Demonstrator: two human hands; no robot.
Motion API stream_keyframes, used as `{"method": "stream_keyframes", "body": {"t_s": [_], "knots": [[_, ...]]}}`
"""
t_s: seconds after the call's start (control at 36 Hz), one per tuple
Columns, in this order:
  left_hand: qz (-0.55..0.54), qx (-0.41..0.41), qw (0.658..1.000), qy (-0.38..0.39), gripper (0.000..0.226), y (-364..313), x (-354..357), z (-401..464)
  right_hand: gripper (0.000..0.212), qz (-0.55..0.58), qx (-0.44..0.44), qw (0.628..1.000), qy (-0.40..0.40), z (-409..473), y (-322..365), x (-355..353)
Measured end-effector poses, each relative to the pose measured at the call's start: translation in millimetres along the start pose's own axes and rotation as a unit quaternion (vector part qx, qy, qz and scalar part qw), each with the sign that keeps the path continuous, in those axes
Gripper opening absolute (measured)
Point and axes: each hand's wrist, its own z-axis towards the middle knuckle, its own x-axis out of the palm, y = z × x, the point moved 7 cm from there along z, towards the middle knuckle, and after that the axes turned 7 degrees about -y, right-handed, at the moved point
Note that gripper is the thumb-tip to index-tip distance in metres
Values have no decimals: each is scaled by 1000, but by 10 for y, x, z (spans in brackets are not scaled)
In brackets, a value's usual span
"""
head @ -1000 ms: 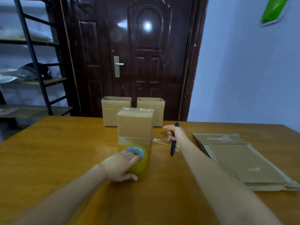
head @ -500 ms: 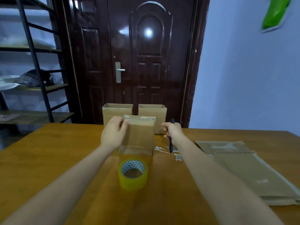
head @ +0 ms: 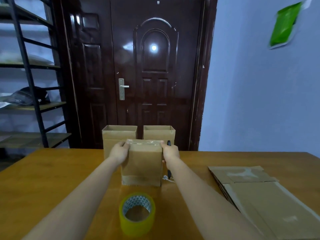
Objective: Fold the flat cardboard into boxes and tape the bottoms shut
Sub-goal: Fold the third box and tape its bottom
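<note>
A folded cardboard box (head: 142,163) stands upside down on the wooden table (head: 52,179), its taped bottom facing up. My left hand (head: 119,151) grips its upper left edge. My right hand (head: 170,152) presses against its upper right edge while holding a black pen-like cutter (head: 169,173), whose ends stick out above and below the hand. A yellow tape roll (head: 137,212) stands alone on the table in front of the box. A stack of flat cardboard (head: 256,193) lies at the right.
Two open-topped boxes, one at the left (head: 119,134) and one at the right (head: 159,133), stand at the table's far edge, in front of a dark door (head: 155,66). A black metal shelf (head: 31,84) stands at the left. Tape scraps (head: 167,178) lie beside the held box.
My left hand let go of the tape roll and moved up to the box's left edge. My right hand came in against the box's right edge with the cutter.
</note>
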Motion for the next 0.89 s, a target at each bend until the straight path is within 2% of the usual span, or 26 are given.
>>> {"method": "stream_keyframes", "body": {"t_s": [0.08,0.19,0.36,0.5,0.61,0.72,0.81,0.89], "knots": [[-6,-3,1000,-1,47,6,-2,-15,33,78,86,993,29,55,-125,53],[-25,-24,999,-4,48,30,9,-27,39,74,142,985,63,67,-182,65],[-48,-21,999,-1,41,38,11,-87,20,101,129,982,94,57,-243,91],[-84,-20,996,-3,40,36,-16,-185,8,167,136,970,114,-51,-275,56],[-100,-20,995,-2,40,39,-41,-253,9,180,153,963,131,-134,-272,13],[-118,-14,993,4,39,35,-77,-350,18,158,162,959,173,-280,-234,-65],[-138,3,990,4,38,16,-112,-448,20,169,126,961,177,-327,-163,-163],[-175,39,984,-14,33,-119,-159,-529,14,236,98,949,186,-318,-93,-252]]}}
